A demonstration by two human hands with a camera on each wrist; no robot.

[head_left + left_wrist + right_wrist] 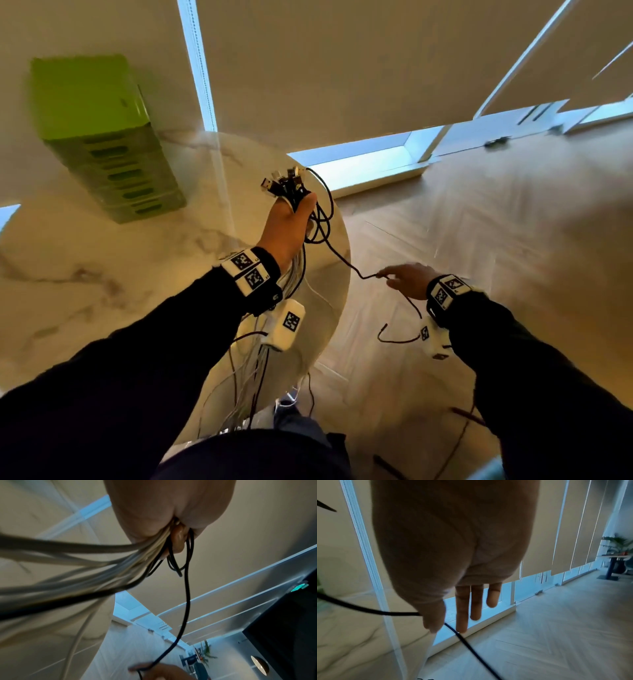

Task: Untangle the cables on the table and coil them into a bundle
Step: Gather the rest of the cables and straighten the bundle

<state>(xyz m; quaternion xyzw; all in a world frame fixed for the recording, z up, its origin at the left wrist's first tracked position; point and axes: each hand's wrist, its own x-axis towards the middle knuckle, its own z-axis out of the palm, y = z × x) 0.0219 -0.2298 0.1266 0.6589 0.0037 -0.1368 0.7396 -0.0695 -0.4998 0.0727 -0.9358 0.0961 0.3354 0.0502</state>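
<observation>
My left hand [291,222] is raised over the table's right edge and grips a bundle of cables [301,270]. Several USB plug ends [284,185] stick up out of the fist. In the left wrist view the white and black strands [120,563] stream down from the curled fingers [178,539]. One black cable [342,260] loops out of the fist and runs right to my right hand [404,279], off the table over the floor. There thumb [433,620] and forefinger pinch it; the other fingers [462,608] are straight. Its free end [397,339] hangs below.
A green stack of drawers [102,137] stands at the back left of the round marble table [102,274]. The table's rim [346,260] curves between my hands. Wood floor [479,222] lies to the right, and blinds [342,68] cover the windows behind.
</observation>
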